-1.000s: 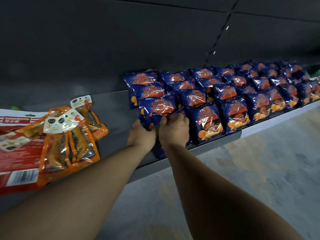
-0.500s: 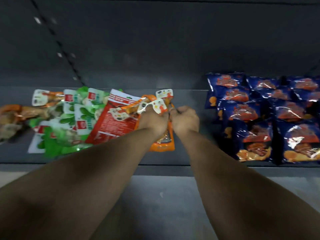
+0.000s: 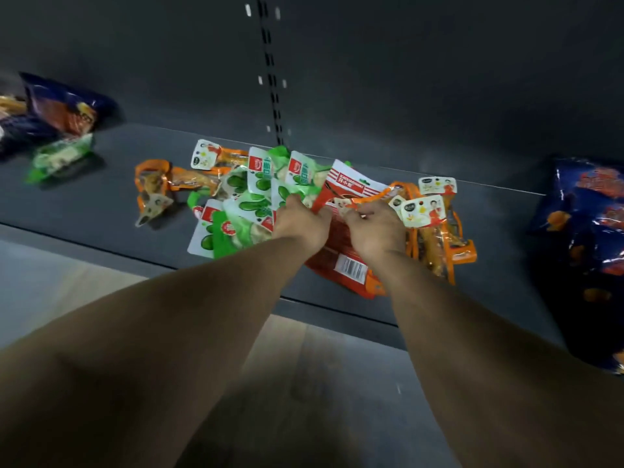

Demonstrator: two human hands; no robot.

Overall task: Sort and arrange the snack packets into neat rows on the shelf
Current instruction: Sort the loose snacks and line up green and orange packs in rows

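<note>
Dark shelf (image 3: 101,211) now shows the mixed pile (blue rows left behind), left hand (image 3: 300,221) on green packets (image 3: 250,204), right hand (image 3: 374,228) pinching the red packet (image 3: 341,261), so sorting restarts here.

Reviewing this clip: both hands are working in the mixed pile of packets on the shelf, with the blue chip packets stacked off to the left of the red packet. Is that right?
Not quite. In the head view the big stack of blue chip packets lies to the right of the red packet, not the left. Both hands, left hand and right hand, are indeed in the mixed pile on the shelf.
</note>
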